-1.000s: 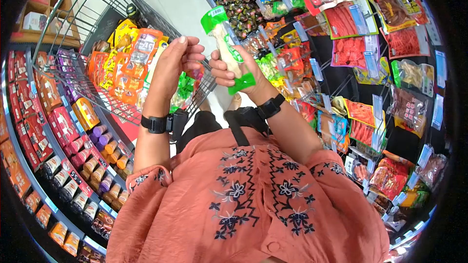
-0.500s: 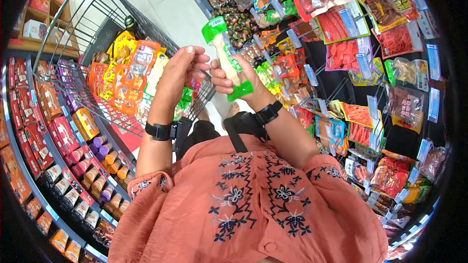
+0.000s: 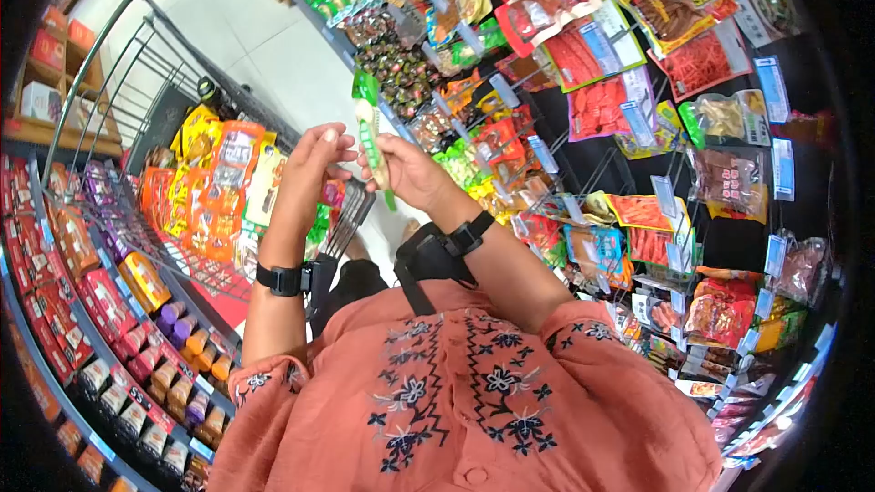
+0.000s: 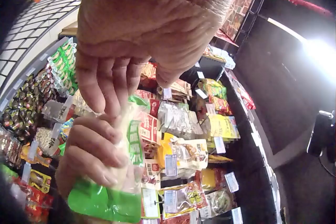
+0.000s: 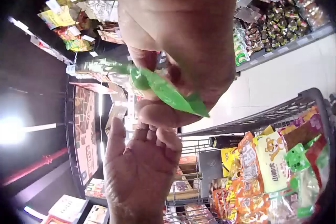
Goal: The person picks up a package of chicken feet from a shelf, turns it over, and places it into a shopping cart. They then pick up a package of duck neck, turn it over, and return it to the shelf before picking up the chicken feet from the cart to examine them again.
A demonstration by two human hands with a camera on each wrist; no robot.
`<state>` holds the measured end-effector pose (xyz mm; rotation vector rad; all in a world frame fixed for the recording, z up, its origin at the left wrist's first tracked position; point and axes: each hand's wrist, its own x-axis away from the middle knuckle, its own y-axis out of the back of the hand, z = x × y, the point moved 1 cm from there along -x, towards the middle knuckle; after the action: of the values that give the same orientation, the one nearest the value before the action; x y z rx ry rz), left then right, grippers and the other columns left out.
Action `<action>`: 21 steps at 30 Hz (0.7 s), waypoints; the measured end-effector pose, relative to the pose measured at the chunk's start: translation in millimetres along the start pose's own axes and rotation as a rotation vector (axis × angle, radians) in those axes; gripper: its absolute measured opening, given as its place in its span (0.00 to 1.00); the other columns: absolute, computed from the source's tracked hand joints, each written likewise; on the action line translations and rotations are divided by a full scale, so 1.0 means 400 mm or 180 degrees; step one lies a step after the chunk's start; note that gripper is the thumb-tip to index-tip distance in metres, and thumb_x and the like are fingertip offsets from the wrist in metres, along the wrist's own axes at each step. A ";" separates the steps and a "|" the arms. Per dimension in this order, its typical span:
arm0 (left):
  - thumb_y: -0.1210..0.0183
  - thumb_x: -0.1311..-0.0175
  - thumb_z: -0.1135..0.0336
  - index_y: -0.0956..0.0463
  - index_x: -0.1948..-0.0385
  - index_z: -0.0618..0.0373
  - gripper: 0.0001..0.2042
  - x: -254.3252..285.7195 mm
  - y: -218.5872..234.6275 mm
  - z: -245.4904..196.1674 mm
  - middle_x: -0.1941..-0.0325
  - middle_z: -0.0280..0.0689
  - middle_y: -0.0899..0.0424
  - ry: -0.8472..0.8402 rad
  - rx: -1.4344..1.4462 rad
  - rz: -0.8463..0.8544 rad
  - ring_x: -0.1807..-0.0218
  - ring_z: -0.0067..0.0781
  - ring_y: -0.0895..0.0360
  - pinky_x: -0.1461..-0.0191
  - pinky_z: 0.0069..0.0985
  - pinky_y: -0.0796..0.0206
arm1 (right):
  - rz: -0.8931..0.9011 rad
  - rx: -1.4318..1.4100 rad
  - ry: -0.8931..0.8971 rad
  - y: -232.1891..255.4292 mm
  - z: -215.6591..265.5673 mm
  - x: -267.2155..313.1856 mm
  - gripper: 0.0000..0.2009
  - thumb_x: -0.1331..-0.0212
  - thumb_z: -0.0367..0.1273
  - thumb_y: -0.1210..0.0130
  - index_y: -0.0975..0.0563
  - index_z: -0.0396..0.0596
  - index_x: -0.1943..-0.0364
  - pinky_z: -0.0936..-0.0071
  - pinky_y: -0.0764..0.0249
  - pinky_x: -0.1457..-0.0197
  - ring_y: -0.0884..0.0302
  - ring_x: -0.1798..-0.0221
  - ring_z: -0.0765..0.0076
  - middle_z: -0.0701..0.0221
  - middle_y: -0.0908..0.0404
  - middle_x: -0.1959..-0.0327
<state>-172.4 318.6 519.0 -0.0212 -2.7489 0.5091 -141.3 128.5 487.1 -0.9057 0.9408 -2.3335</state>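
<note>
A grey wire shopping trolley stands in the aisle, already well filled with orange, yellow and green snack packets. To its right, the black hanging rack of bagged snacks fills the wall. The green-and-clear plastic snack packet is off the rack but not yet in the trolley: the right hand clasps it upright above the trolley's near end, while the left hand touches its edge with relaxed fingertips.

A wire shopping cart carries orange and yellow snack packets, heaped inside it.
</note>
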 end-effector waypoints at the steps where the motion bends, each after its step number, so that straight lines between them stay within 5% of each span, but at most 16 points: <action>1: 0.50 0.27 0.52 0.30 0.43 0.60 0.21 -0.014 -0.004 0.008 0.50 0.37 0.20 0.0032 -0.0064 0.0031 0.51 0.26 0.22 0.53 0.23 0.28 | -0.0143 0.0072 0.0172 0.004 0.001 0.000 0.11 0.29 0.37 0.52 0.27 0.45 0.53 0.67 0.20 0.56 0.20 0.59 0.70 0.68 0.21 0.61; 4: 0.46 0.29 0.53 0.29 0.43 0.58 0.21 -0.059 -0.018 0.042 0.50 0.36 0.21 0.0137 -0.0228 0.0078 0.51 0.26 0.23 0.53 0.23 0.29 | -0.0375 0.0305 0.0490 0.026 0.002 0.003 0.10 0.30 0.35 0.50 0.29 0.45 0.52 0.69 0.22 0.51 0.22 0.54 0.73 0.69 0.23 0.56; 8: 0.45 0.30 0.53 0.28 0.45 0.57 0.20 -0.135 -0.054 0.088 0.54 0.32 0.21 0.0140 -0.0519 0.0061 0.54 0.23 0.25 0.53 0.24 0.32 | -0.1011 0.0841 0.0519 0.065 0.012 -0.002 0.11 0.32 0.35 0.47 0.28 0.46 0.52 0.77 0.25 0.55 0.22 0.58 0.76 0.71 0.22 0.58; 11: 0.44 0.30 0.54 0.27 0.48 0.57 0.18 -0.212 -0.088 0.119 0.57 0.31 0.21 0.0184 -0.0542 0.0180 0.56 0.22 0.25 0.54 0.24 0.33 | -0.0983 0.1155 0.0579 0.127 0.026 -0.015 0.11 0.34 0.34 0.45 0.27 0.45 0.53 0.80 0.27 0.58 0.22 0.61 0.77 0.72 0.22 0.60; 12: 0.42 0.32 0.55 0.27 0.48 0.61 0.19 -0.237 -0.106 0.125 0.63 0.32 0.22 0.0260 -0.0523 0.0065 0.61 0.19 0.27 0.58 0.20 0.34 | -0.1068 0.1214 0.0511 0.132 0.040 -0.014 0.11 0.34 0.34 0.45 0.27 0.45 0.53 0.78 0.26 0.56 0.22 0.59 0.77 0.72 0.22 0.60; 21: 0.43 0.31 0.54 0.26 0.51 0.58 0.17 -0.428 -0.260 0.195 0.67 0.30 0.23 0.0202 -0.0705 0.0358 0.67 0.18 0.28 0.65 0.19 0.35 | -0.1477 0.1983 0.0125 0.281 0.174 -0.035 0.13 0.37 0.33 0.44 0.27 0.45 0.51 0.74 0.23 0.52 0.23 0.53 0.76 0.73 0.23 0.57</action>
<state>-32.6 181.3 430.5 -0.2426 -2.7383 0.2257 -63.0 33.4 437.3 -0.8662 -0.0331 -2.7772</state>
